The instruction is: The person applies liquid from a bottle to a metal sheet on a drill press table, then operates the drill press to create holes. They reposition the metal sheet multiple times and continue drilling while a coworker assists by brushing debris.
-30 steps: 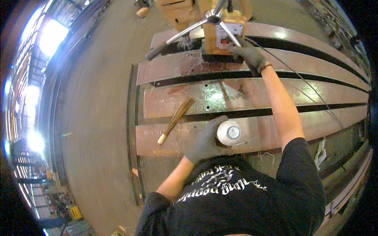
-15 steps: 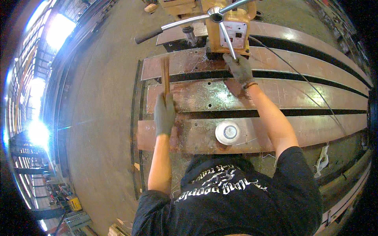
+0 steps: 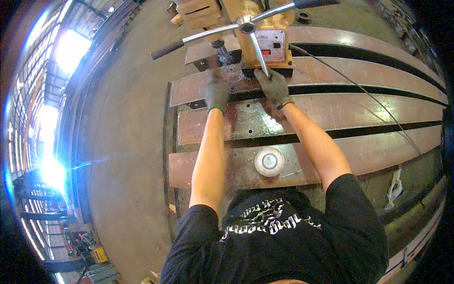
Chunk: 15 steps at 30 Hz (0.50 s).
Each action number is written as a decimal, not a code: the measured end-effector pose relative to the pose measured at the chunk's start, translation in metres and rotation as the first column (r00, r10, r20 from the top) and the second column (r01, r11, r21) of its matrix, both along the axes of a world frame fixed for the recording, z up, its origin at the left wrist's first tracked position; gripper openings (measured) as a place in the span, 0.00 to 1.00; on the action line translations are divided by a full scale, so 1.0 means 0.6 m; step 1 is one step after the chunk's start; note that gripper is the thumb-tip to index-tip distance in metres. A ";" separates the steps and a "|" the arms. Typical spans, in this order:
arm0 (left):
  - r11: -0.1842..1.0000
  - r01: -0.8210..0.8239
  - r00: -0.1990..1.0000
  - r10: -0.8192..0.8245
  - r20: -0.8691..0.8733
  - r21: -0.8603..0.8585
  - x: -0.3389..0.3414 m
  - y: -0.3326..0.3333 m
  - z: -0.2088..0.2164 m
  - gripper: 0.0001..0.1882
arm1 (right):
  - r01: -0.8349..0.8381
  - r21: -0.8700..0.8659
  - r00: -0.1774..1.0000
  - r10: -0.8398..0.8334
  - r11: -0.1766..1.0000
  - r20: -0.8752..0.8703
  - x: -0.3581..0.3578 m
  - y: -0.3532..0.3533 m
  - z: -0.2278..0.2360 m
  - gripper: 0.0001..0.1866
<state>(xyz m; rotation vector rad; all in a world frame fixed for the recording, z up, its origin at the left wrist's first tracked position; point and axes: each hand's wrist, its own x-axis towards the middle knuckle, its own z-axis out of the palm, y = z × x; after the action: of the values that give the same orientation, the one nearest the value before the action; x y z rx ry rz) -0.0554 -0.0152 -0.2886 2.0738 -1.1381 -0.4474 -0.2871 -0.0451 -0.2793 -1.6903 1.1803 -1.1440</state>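
Right hand [image 3: 273,87]: gloved in grey, its fingers wrapped around the end of the drill's lower spoke [image 3: 259,52], which ran up and away from them to the hub [image 3: 247,27]. Left hand [image 3: 216,94]: likewise gloved, blurred, just below the spindle [image 3: 221,51]; whether its fingers were spread or closed could not be told.

Drill [image 3: 248,56]: yellow body, standing on the plates beyond the right hand; pale panel [image 3: 279,38] with a red switch [image 3: 266,52]. Two further spokes, bright metal, dark grips.

Plates [image 3: 378,149]: long, flat, reddish-brown metal, side by side with dark gaps between; small round holes, glossy wet-looking patches. Can [image 3: 269,162]: round, pale, seen from above, on the nearest plate. Cable [image 3: 350,80]: thin, dark, trailing right from the drill.

Room: drab brown floor [image 3: 123,132]; glaring windows [image 3: 73,45] at left; white rag [image 3: 395,188], crumpled, lower right; yellow box [image 3: 100,254], lower left.
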 end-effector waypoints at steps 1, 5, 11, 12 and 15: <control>0.994 0.104 0.988 -0.105 -0.114 -0.013 -0.009 0.001 -0.020 0.19 | 0.007 -0.008 1.000 -0.006 1.000 0.023 0.009 0.001 0.003 0.29; 0.950 0.287 0.943 -0.259 -0.209 0.120 0.068 0.005 0.015 0.17 | 0.021 0.024 1.000 -0.021 1.000 0.018 0.011 0.011 0.009 0.31; 0.968 0.224 0.930 -0.248 0.272 0.114 0.095 -0.001 -0.010 0.21 | 0.052 0.051 0.998 -0.050 0.997 -0.042 0.039 0.012 -0.005 0.32; 0.922 0.332 0.830 -0.386 0.403 0.199 0.079 -0.009 -0.022 0.21 | 0.071 0.047 0.997 -0.070 0.996 -0.026 0.035 0.012 -0.005 0.32; 0.887 0.339 0.910 -0.394 0.130 0.313 0.141 -0.007 -0.017 0.21 | 0.086 -0.012 0.992 -0.086 0.996 -0.092 0.035 0.014 0.004 0.31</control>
<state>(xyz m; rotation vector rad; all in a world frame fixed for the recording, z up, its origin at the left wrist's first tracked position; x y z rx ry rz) 0.0294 -0.0193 -0.2989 2.1796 -1.6836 -0.6364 -0.2661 -0.0369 -0.2772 -1.7291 1.3192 -1.1333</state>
